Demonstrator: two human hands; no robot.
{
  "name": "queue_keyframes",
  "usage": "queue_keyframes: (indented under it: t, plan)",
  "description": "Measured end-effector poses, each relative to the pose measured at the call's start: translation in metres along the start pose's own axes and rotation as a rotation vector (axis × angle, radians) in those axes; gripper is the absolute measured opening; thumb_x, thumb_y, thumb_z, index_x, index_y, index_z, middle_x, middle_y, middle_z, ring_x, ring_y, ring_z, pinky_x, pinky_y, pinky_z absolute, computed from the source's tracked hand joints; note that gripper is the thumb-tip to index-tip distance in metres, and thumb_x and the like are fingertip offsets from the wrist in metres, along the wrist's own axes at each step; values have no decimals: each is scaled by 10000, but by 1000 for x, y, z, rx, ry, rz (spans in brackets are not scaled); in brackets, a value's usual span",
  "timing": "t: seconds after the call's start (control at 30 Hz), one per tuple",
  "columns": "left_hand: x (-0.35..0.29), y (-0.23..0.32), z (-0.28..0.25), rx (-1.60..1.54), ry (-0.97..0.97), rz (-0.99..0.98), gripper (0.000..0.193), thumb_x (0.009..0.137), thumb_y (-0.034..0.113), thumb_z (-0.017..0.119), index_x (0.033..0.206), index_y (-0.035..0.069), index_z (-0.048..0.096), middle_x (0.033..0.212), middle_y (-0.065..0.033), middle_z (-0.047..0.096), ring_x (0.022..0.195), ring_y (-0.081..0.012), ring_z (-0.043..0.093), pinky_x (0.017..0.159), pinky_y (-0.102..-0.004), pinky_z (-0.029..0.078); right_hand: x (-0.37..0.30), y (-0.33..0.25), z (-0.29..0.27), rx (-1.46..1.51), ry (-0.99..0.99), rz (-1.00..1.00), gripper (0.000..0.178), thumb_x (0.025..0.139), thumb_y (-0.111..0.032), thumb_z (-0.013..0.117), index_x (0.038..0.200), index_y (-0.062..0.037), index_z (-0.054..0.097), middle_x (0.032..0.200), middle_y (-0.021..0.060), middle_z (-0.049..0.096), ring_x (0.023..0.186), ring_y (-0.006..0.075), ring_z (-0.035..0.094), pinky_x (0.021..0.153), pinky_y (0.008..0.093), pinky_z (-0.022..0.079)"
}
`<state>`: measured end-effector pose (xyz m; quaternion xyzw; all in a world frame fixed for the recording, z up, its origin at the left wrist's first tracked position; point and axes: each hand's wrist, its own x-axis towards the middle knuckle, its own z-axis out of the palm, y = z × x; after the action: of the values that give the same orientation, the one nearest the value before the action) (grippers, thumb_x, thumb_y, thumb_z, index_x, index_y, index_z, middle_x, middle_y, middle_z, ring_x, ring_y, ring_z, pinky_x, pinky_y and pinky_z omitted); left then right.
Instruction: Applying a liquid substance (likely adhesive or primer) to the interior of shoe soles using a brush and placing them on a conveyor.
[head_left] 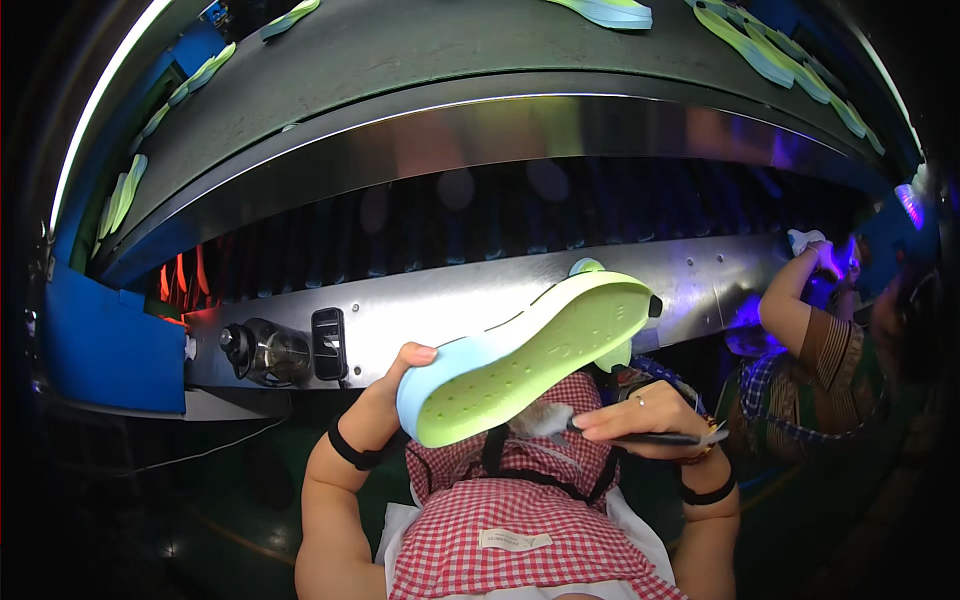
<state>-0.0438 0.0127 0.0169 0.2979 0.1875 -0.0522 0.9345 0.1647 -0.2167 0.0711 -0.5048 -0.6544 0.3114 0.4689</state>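
Note:
My left hand [397, 378] grips the heel end of a shoe sole [530, 350], which is tilted with its hollow inner side toward me. The sole is yellow-green, turning light blue at the heel, and small dimples dot its inside. In my right hand [645, 412] is a brush [650, 438] with a dark handle. Its pale bristles [540, 420] sit just below the sole's lower edge; whether they touch it I cannot tell. Behind the held sole, a second green piece [614, 356] shows only in part.
A metal ledge [420, 305] runs in front of me, bearing a dark clear jug [270, 352] and a small black tray [328, 345]. Beyond it, a conveyor belt [400, 65] carries several soles [770, 60]. At the right, another person's arm [790, 300] reaches into purple light.

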Motion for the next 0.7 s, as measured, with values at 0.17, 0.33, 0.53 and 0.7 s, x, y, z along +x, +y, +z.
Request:
queue_keyframes:
  t: [0.17,0.33,0.53,0.7]
  plan:
    - [-8,1,-1,-289,-91,27,684,658,411,504,1200,-4,461,1127,-209,534,950,-312,558,791,-370,464,2,10,-1,0,226,-13,247,645,60,635,868,-42,663,946,151,639,795,230,653,634,257,523]
    - [-17,3,-9,-141,162,120,667,666,400,486,1184,-20,478,1118,-224,539,931,-332,568,765,-385,477,-1,5,-1,121,40,-15,258,637,92,622,865,-23,657,956,174,630,799,236,651,680,268,520]
    - [-34,2,14,-215,327,213,562,739,398,490,1111,-22,521,1041,-153,581,914,-232,557,809,-275,437,2,16,5,-7,213,-40,203,652,29,675,846,-30,656,922,161,641,763,213,655,645,257,515]
    - [-11,-2,-29,-191,252,410,540,832,439,438,1164,13,451,1124,-134,506,1016,-233,494,888,-309,385,-4,-16,9,25,226,-99,236,635,0,714,861,-28,653,903,95,657,711,198,640,635,260,499]
